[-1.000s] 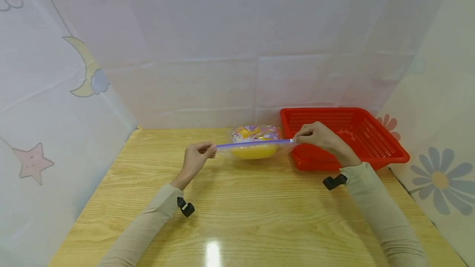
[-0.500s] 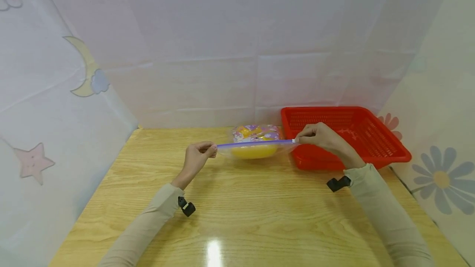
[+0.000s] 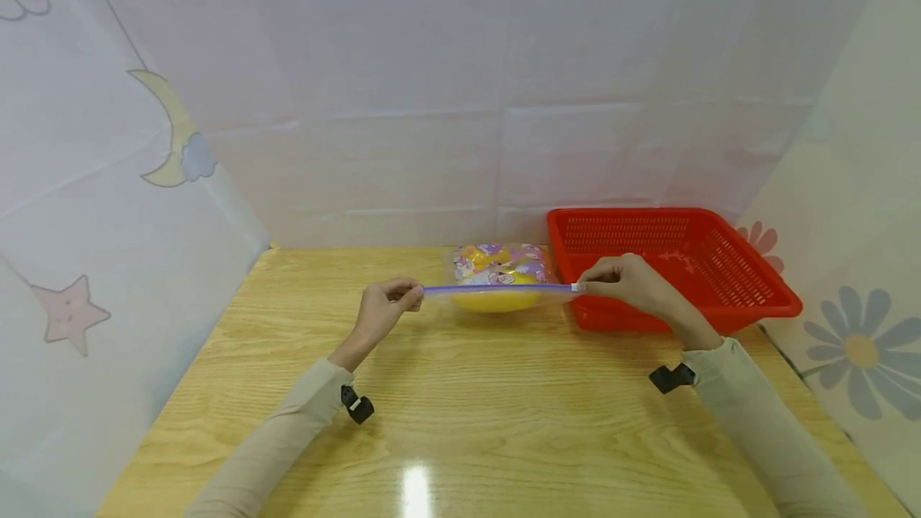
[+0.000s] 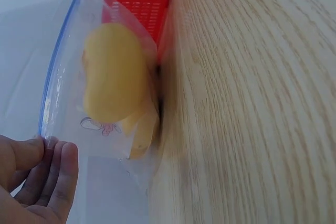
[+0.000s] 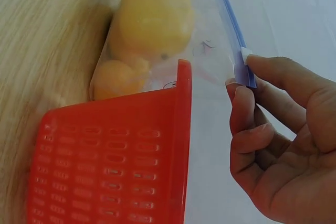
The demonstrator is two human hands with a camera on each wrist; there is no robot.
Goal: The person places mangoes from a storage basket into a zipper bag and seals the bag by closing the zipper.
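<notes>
A clear printed zip bag point(image 3: 504, 270) with a purple zip strip stands at the back of the table. Inside it sit a large yellow fruit point(image 4: 115, 72) and smaller orange ones point(image 5: 118, 78); their exact kinds are blurred by the plastic. My left hand point(image 3: 384, 310) pinches the strip's left end between thumb and fingers. At the other end my right hand point(image 3: 633, 286) pinches the corner by the white slider point(image 5: 245, 54). Between the two hands the strip is stretched nearly level and straight.
A red plastic basket point(image 3: 755, 312) with slotted walls stands at the back right, close beside the bag and under my right hand. The wooden table point(image 3: 460, 406) meets printed cloth walls at the back and sides.
The right end of the zip strip has dropped slightly with my right hand, so the strip is more level. My left hand keeps its pinch with little movement.
</notes>
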